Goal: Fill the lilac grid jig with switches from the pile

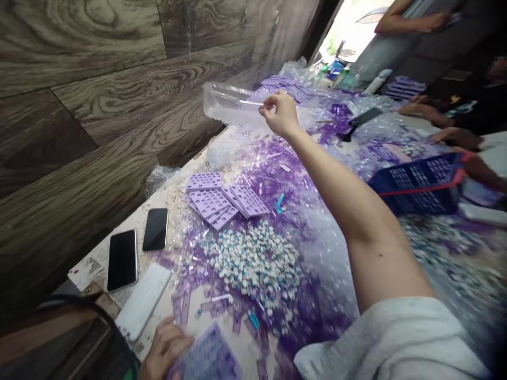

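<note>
At upper centre I have the right hand (279, 113) pinching what looks like a thin white strip (252, 102) by a clear tray (216, 105); bottom left, my left hand (166, 347) grips a purple plate (214, 354).

Our table (87, 265) was pretty much buried, tbh. Along the left edge we had a couple of phones (122, 259) lying near each other, screens up and dark, with a white bar (144, 301) just beside the closer one. Some purple boards (208, 203) overlapped in a messy fan next to our big heap of white-and-blue bits (253, 258). Loose purple strips (185, 306) were scattered on its near side, and a teal piece (279, 203) lay just beyond it. Clear plastic (336, 258) covered loads of the right side, where we also had a blue basket (420, 182).
</note>
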{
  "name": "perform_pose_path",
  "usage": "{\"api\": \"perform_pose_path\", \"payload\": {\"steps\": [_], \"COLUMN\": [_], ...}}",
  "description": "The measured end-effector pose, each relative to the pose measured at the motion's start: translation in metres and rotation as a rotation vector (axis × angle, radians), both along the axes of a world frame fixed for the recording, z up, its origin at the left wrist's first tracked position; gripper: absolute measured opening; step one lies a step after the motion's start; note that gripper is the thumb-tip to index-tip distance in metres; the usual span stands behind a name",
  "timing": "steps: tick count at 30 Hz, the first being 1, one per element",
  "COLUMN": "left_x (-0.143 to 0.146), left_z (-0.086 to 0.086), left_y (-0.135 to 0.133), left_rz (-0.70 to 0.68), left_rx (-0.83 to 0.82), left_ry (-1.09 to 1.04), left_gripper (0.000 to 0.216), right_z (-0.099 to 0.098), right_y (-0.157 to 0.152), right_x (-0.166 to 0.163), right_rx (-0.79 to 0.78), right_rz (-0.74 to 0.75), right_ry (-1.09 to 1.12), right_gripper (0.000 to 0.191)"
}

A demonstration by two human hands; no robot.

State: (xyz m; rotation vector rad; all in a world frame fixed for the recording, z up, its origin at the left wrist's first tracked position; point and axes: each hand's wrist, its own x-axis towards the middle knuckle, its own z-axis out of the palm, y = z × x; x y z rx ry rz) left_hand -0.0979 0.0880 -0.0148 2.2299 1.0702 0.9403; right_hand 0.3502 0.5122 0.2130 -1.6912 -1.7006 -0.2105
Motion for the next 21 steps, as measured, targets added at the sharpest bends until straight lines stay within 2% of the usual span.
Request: {"api": "perform_pose_path", "payload": {"steps": [3, 5, 8, 10, 13, 17, 19, 21], "left_x": [-0.009, -0.012, -0.010, -0.008, -0.006, -0.009, -0.012, -0.016], "left_z": [-0.007, -0.008, -0.006, -0.003, -0.001, 0.003, 0.005, 0.008], "left_y": [0.001, 0.004, 0.009, 0.012, 0.014, 0.017, 0.019, 0.020], "left_rz": [-0.078, -0.118, -0.079, -0.027, -0.025, -0.108, -0.139, -0.128], "left_rx": [0.100, 0.180, 0.234, 0.193, 0.151, 0.134, 0.144, 0.177], "left_ry": [-0.021, -0.022, -0.063, -0.103, -0.144, -0.139, -0.145, -0.173], "left_gripper": [0.052, 0.048, 0.038, 0.034, 0.035, 0.036, 0.035, 0.030], "right_z": [0.026, 0.034, 0.030, 0.018, -0.015, -0.063, -0.077, -0.080], "right_y": [-0.109, -0.188, -0.299, -0.357, -0.406, -0.423, -0.439, -0.478], "right_x": [-0.030, -0.051, -0.079, -0.096, -0.119, -0.157, -0.170, -0.170], "right_rx": [0.080, 0.084, 0.022, -0.029, -0.084, -0.170, -0.197, -0.186], "right_rz": [0.041, 0.041, -0.075, -0.177, -0.309, -0.350, -0.331, -0.363], "right_ry": [-0.104, -0.157, -0.191, -0.173, -0.114, -0.008, 0.027, 0.037], "right_gripper": [0.013, 0.014, 0.014, 0.013, 0.014, 0.018, 0.022, 0.025]}}
